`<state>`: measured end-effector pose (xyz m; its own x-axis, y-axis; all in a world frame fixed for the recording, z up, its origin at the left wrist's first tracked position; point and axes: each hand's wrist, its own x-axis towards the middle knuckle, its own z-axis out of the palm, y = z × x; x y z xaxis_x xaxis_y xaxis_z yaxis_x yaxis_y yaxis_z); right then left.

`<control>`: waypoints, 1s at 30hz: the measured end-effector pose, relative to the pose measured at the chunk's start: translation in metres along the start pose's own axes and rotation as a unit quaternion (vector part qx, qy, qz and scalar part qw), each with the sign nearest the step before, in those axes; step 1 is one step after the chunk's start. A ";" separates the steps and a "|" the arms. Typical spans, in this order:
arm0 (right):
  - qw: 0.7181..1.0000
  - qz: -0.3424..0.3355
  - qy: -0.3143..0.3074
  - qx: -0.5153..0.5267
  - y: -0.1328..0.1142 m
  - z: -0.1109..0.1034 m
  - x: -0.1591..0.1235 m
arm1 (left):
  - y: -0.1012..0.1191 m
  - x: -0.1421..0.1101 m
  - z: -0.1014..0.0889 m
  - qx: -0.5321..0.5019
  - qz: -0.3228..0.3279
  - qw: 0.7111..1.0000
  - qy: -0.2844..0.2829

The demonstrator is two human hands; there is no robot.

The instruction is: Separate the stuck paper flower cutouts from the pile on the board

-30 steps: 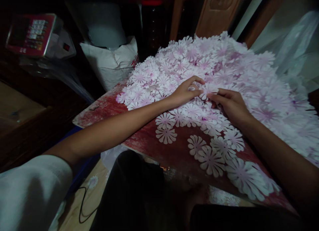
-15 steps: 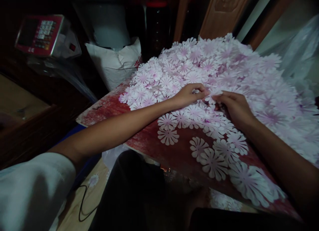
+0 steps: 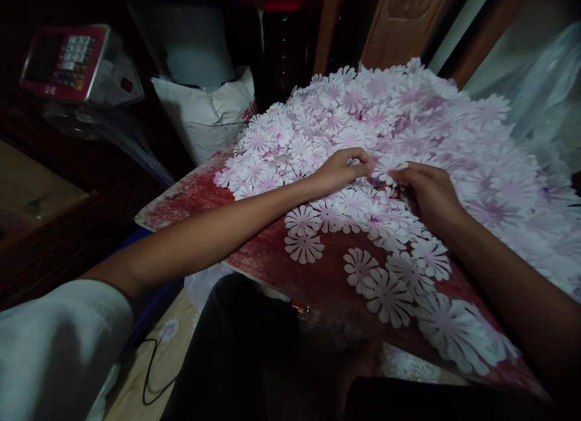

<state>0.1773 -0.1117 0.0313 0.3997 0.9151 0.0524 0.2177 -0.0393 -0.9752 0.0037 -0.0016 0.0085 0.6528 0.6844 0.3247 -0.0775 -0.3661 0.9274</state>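
Note:
A large heap of white flower cutouts (image 3: 340,118) with pinkish-purple centres covers much of a worn red board (image 3: 190,200). At the near side of the heap, my right hand (image 3: 431,194) is closed, pinching a flower cutout (image 3: 385,169) between thumb and fingers. My left hand (image 3: 345,170) faces it from the left, thumb and index fingertips brought together by the same flower's edge. Whether those left fingertips grip the flower or something small is hidden. Single flower cutouts (image 3: 389,297) lie spread on the board nearer to me.
A red scale with a keypad (image 3: 68,61) stands at the upper left. Behind the board are a white sack (image 3: 204,115) and a grey bucket (image 3: 200,52). Clear plastic sheeting (image 3: 544,94) hangs at the right. A black cable (image 3: 152,372) lies on the floor.
The flower between my hands has turned so that more of its petals face me. Both hands stay in almost the same place; the whole view has shifted slightly.

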 end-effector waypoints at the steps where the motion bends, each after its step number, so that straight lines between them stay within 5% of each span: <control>1: 1.000 0.005 0.002 0.004 0.001 0.000 0.001 | 0.000 0.000 0.000 0.003 0.001 1.000 -0.003; 30: 0.999 0.024 -0.002 0.034 -0.002 0.002 0.000 | -0.002 0.000 -0.001 0.016 0.017 0.999 -0.039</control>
<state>0.1752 -0.1105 0.0326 0.4038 0.9148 0.0048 0.1380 -0.0557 -0.9889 0.0029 -0.0006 0.0067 0.7068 0.6202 0.3402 -0.0781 -0.4096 0.9089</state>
